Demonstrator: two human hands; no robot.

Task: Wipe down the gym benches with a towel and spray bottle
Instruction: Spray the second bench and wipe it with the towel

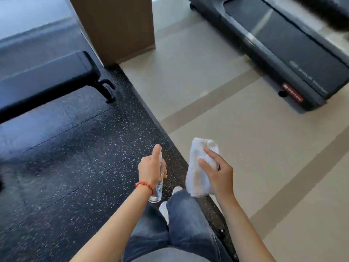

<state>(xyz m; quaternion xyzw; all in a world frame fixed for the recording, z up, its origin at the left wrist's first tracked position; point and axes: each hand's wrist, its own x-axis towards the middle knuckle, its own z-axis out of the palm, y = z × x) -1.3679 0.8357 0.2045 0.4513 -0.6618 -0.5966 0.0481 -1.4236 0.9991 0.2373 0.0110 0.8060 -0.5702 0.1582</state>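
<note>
A: Where is the black bench (43, 76) sitting?
B: Far left, well up and left of the spray bottle (157, 188), on the speckled mat (75, 167).
A: Who is gripping the bottle?
B: The left hand (151, 170) is wrapping it, thumb up.
A: And right of the bottle?
B: The right hand (219, 174) is pinching a folded white towel (198, 173); the treadmill (273, 48) is lying far up-right

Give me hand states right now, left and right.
Left hand: closed around the clear spray bottle, thumb up by the nozzle.
Right hand: holding the folded white towel, fingers on top.
</note>
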